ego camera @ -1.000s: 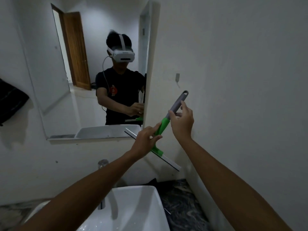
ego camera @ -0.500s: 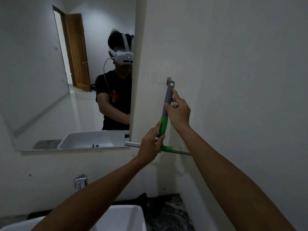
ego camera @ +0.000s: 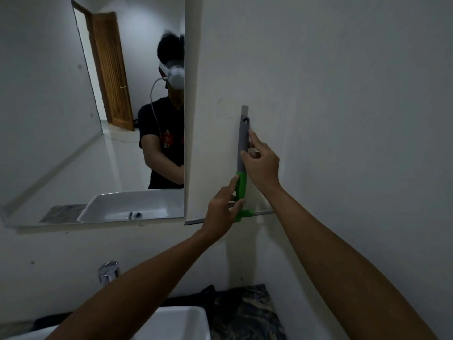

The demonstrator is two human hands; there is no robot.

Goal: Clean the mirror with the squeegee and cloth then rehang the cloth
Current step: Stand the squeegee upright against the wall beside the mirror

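The squeegee [ego camera: 243, 143] has a grey handle, a green neck and a horizontal blade at the bottom. It stands upright against the right-hand wall, its top loop at a small grey wall hook [ego camera: 245, 109]. My right hand [ego camera: 262, 165] pinches the grey handle at mid-length. My left hand [ego camera: 221, 209] grips the green neck just above the blade. The mirror [ego camera: 98, 119] hangs on the wall to the left and reflects a person and a wooden door. No cloth shows in this view.
A white basin [ego camera: 186, 322] sits below with a chrome tap [ego camera: 108, 271] behind it. A dark marbled counter [ego camera: 247, 312] runs to the right wall. The white right wall is close to both arms.
The squeegee went from tilted in mid-air to upright against the wall, its loop raised to the hook. Both hands rose with it, and the view shifted right.
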